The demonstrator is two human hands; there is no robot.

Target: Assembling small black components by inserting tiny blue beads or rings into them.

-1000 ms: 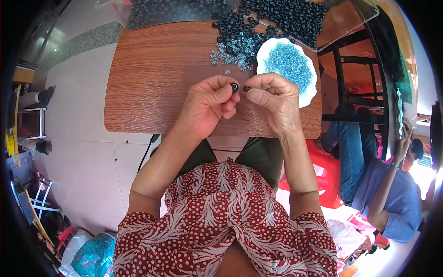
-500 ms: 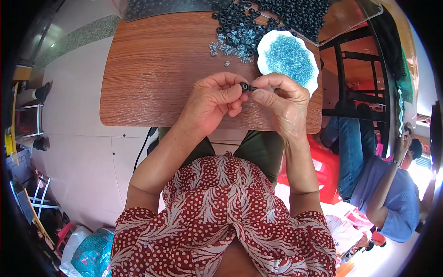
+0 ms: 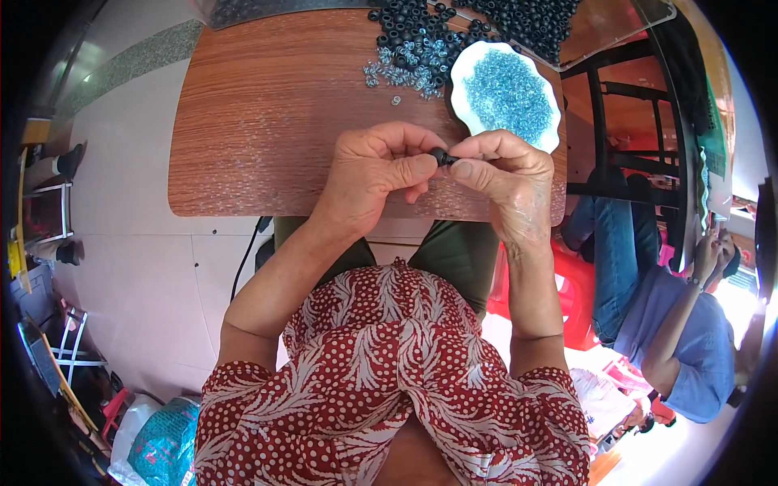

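Note:
Above the near part of the brown wood-grain table, my two hands meet at the fingertips. My left hand pinches a small round black part between thumb and forefinger. Against its right side, thumb and forefinger of my right hand grip a small dark piece, mostly covered by the fingers. Beyond the right hand stands a white scalloped dish full of small clear bluish rings. Left of the dish, loose clear rings lie mixed with black round parts. One ring lies apart.
A clear plastic tray with many black parts is at the far right, and another dark-filled container at the far left. Right of the table stand a black metal frame, a red stool and a seated person in blue.
The black part has turned, so its open hole no longer faces up. Both hands stay pinched together, the right shifted slightly right. The whole view has tilted a little.

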